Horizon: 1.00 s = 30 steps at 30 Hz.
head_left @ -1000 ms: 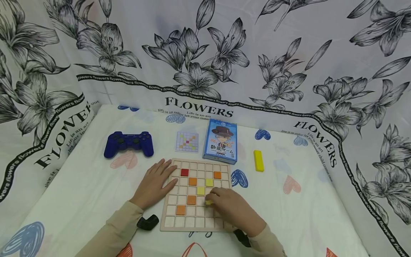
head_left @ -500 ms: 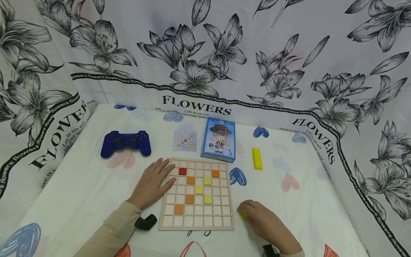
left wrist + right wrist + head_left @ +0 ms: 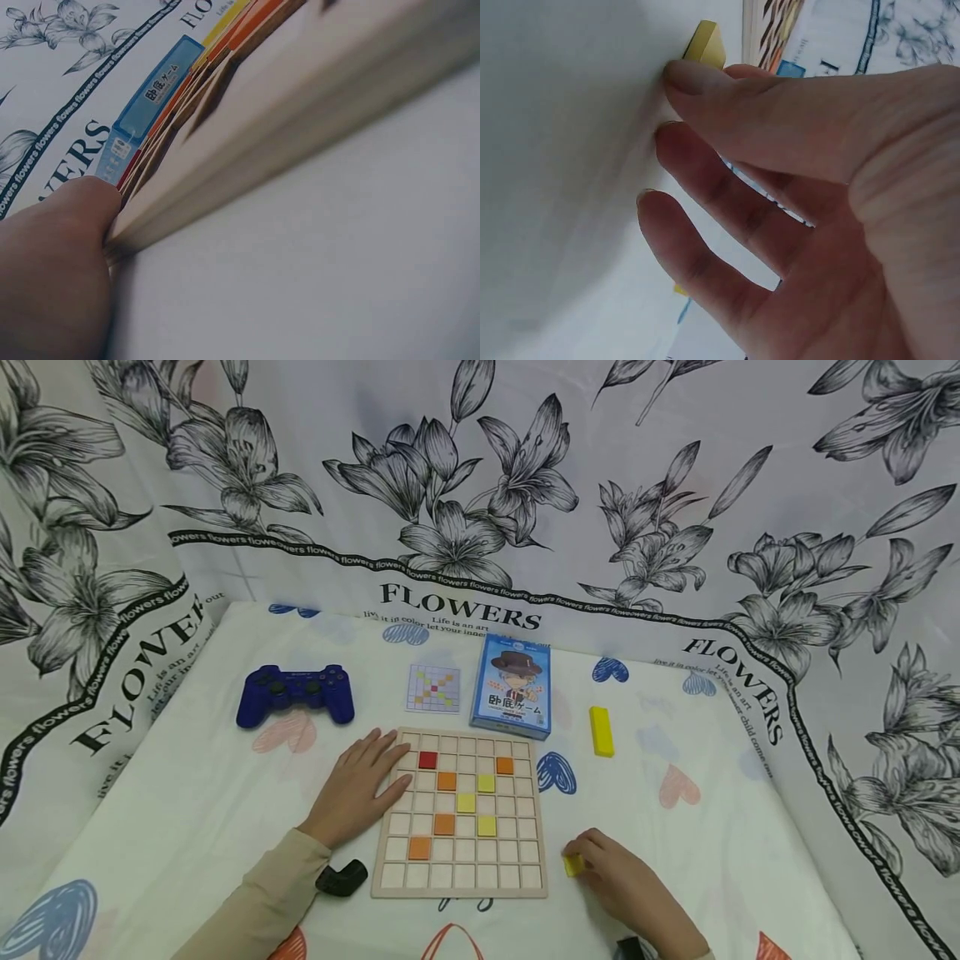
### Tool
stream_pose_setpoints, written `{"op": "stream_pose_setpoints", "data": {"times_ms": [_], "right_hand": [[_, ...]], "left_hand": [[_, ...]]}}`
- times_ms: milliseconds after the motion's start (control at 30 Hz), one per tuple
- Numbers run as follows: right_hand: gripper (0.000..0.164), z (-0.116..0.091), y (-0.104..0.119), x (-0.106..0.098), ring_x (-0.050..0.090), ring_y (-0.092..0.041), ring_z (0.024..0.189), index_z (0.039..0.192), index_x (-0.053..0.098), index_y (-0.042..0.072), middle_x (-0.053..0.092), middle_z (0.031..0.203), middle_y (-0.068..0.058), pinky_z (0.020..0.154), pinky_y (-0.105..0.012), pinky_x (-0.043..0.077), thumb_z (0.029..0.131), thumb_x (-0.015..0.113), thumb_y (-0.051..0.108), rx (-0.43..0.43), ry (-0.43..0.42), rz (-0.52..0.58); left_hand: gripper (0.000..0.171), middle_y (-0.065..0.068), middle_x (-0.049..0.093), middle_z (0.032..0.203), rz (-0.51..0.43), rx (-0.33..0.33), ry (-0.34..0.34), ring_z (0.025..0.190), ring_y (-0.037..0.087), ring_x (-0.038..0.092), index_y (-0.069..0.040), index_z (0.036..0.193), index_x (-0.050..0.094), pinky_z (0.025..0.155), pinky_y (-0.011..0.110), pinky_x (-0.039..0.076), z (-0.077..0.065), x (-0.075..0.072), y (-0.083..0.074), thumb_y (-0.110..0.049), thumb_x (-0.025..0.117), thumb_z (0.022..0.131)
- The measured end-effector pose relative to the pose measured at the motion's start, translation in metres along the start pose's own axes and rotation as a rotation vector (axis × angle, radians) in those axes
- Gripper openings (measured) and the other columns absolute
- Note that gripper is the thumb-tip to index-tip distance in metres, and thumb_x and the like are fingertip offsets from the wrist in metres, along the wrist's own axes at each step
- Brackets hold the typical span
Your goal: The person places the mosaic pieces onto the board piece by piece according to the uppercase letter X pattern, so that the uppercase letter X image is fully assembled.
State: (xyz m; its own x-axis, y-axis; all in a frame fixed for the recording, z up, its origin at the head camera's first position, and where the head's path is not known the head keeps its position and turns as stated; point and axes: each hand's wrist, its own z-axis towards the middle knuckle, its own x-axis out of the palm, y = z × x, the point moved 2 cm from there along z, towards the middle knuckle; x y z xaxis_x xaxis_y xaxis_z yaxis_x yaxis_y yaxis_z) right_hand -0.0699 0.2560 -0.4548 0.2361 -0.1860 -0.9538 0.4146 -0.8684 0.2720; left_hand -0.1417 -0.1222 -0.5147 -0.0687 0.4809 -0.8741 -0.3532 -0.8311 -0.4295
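A square wooden grid board (image 3: pixel 459 893) lies on the cloth. In its cells sit a red tile (image 3: pixel 427 761), several orange tiles (image 3: pixel 444 824) and yellow tiles (image 3: pixel 466 802). My left hand (image 3: pixel 356 793) rests along the board's left edge, fingers spread, with the thumb over the rim in the left wrist view. Right of the board's lower corner, my right hand (image 3: pixel 611 872) pinches a small yellow tile (image 3: pixel 707 46) between thumb and index finger, close over the cloth. Its other fingers are loosely bent.
A blue game controller (image 3: pixel 296 695) lies at the back left. Behind the board are a patterned grid card (image 3: pixel 433 688) and a blue card-game box (image 3: pixel 512 687). A yellow bar-shaped block (image 3: pixel 602 732) lies right of the box. Flower-printed fabric (image 3: pixel 465 485) hangs behind the cloth.
My right hand has left the board for the cloth on its right, leaving a yellow tile in a cell. It now holds another yellow tile. The left hand stays on the board's edge.
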Motion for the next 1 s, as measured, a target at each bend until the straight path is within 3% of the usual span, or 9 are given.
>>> {"op": "stream_pose_setpoints", "data": {"times_ms": [133, 333, 500, 700, 1000], "right_hand": [[0.029, 0.004, 0.002, -0.002, 0.052, 0.000, 0.080, 0.100, 0.060, 0.022, 0.059, 0.101, 0.015, 0.072, -0.018, 0.052, 0.081, 0.075, 0.006, 0.004, -0.033, -0.009], [0.028, 0.016, 0.014, -0.001, 0.056, -0.002, 0.083, 0.098, 0.060, 0.022, 0.060, 0.104, 0.015, 0.075, -0.018, 0.053, 0.080, 0.076, 0.005, -0.129, -0.099, 0.029], [0.023, 0.029, 0.030, -0.001, 0.058, -0.004, 0.085, 0.100, 0.063, 0.020, 0.062, 0.105, 0.012, 0.079, -0.019, 0.054, 0.083, 0.074, 0.008, -0.218, -0.069, 0.081], [0.018, 0.038, 0.043, 0.003, 0.056, -0.004, 0.084, 0.099, 0.066, 0.018, 0.063, 0.100, 0.011, 0.080, -0.021, 0.054, 0.084, 0.074, 0.012, -0.285, -0.046, 0.051], [0.016, 0.044, 0.050, 0.008, 0.058, -0.004, 0.088, 0.100, 0.068, 0.019, 0.063, 0.102, 0.012, 0.084, -0.022, 0.054, 0.085, 0.073, 0.017, -0.306, -0.048, 0.042]], "left_hand": [[0.056, 0.008, 0.036, 0.152, 0.003, 0.000, -0.005, 0.144, 0.031, 0.022, -0.019, 0.141, 0.048, 0.117, 0.051, 0.019, 0.000, -0.001, 0.001, -0.051, 0.049, 0.095], [0.056, 0.008, 0.036, 0.152, 0.001, -0.001, -0.004, 0.145, 0.031, 0.022, -0.020, 0.141, 0.048, 0.117, 0.050, 0.018, 0.000, -0.001, 0.002, -0.051, 0.049, 0.096], [0.056, 0.008, 0.037, 0.152, -0.007, 0.006, -0.011, 0.144, 0.031, 0.023, -0.019, 0.141, 0.048, 0.117, 0.051, 0.019, 0.000, -0.001, 0.001, -0.051, 0.049, 0.096], [0.055, 0.009, 0.038, 0.151, -0.009, 0.022, -0.031, 0.144, 0.032, 0.024, -0.018, 0.140, 0.049, 0.116, 0.051, 0.020, 0.000, 0.003, 0.002, -0.051, 0.050, 0.095], [0.055, 0.008, 0.038, 0.151, -0.008, 0.013, -0.022, 0.144, 0.031, 0.023, -0.019, 0.141, 0.049, 0.117, 0.051, 0.019, -0.001, 0.002, 0.001, -0.050, 0.050, 0.095]]}}
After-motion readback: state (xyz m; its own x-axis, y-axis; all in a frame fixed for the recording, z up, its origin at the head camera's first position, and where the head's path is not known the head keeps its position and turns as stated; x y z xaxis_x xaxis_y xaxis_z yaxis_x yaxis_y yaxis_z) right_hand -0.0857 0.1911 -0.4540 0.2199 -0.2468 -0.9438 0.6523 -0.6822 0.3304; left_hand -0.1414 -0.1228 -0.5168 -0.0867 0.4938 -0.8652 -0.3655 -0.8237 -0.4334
